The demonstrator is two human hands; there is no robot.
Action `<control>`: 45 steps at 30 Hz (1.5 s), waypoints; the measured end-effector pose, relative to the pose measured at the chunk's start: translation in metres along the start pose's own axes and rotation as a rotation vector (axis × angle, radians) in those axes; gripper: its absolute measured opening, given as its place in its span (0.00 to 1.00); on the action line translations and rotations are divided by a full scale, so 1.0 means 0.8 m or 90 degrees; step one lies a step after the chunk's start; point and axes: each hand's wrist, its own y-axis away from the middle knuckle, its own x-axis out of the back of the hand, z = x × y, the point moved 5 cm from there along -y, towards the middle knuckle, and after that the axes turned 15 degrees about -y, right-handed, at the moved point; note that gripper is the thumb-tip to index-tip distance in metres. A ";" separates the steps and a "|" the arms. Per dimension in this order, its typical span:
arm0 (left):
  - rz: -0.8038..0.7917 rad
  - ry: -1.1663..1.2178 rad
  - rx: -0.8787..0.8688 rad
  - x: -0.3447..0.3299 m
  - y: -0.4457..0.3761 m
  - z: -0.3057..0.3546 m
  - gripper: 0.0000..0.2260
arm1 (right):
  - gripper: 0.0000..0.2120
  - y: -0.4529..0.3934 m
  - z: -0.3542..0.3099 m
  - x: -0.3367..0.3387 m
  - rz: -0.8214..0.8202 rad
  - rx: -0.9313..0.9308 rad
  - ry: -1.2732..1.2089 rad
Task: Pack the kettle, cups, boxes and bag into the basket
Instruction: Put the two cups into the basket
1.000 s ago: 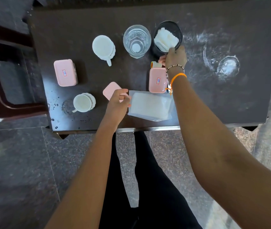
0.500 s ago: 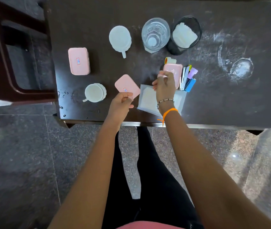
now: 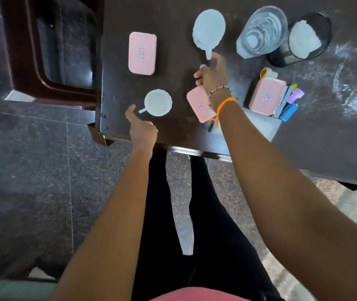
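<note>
On the dark table stand two white cups. My right hand (image 3: 213, 72) reaches to the handle of the far cup (image 3: 209, 29), thumb and fingers apart at the handle's tip. My left hand (image 3: 141, 127) holds nothing and has its thumb out, just short of the handle of the near cup (image 3: 158, 102). Three pink boxes lie flat: the left box (image 3: 142, 53), the middle box (image 3: 200, 106) under my right wrist, and the right box (image 3: 267, 95). The clear glass kettle (image 3: 261, 32) stands beside the black mesh basket (image 3: 323, 29), which holds something white. The clear bag (image 3: 260, 127) lies partly hidden under my right forearm.
Coloured pens and clips (image 3: 288, 103) lie beside the right pink box, with a small yellow item (image 3: 266, 72) behind it. A dark wooden chair (image 3: 49, 61) stands left of the table. The table's near edge (image 3: 173, 146) is close to my legs, above a stone floor.
My left hand let go of the middle pink box and moved left toward the near cup. My right hand left the right pink box and reached up to the far cup's handle.
</note>
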 end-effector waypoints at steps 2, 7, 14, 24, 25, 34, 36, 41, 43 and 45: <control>-0.024 -0.125 -0.089 0.003 -0.021 0.007 0.28 | 0.13 -0.011 -0.003 -0.005 0.015 0.002 0.022; 0.025 -0.338 -0.212 0.019 -0.058 0.017 0.14 | 0.13 -0.022 -0.011 -0.005 0.041 0.021 0.045; -0.050 -0.233 -0.365 0.039 -0.051 0.040 0.04 | 0.15 -0.003 -0.030 -0.012 0.099 0.125 0.125; 0.028 -0.073 -0.395 0.141 0.022 0.051 0.06 | 0.17 0.103 -0.064 -0.076 0.018 0.214 0.136; 0.039 -0.050 -0.395 0.157 0.029 0.050 0.05 | 0.16 0.116 -0.065 -0.086 -0.003 0.211 0.134; 0.325 0.033 -0.342 0.367 0.020 0.010 0.05 | 0.09 0.220 -0.097 -0.300 -0.270 0.226 0.108; 0.377 0.035 -0.327 0.403 0.002 0.001 0.05 | 0.11 0.225 -0.099 -0.351 -0.315 0.219 0.109; 0.437 0.042 -0.252 0.459 -0.060 -0.024 0.07 | 0.18 0.224 -0.089 -0.455 -0.370 0.199 0.165; 0.426 0.037 -0.216 0.464 -0.086 -0.032 0.08 | 0.18 0.218 -0.083 -0.486 -0.369 0.193 0.208; 0.408 0.007 -0.187 0.466 -0.110 -0.036 0.09 | 0.18 0.209 -0.079 -0.512 -0.360 0.204 0.265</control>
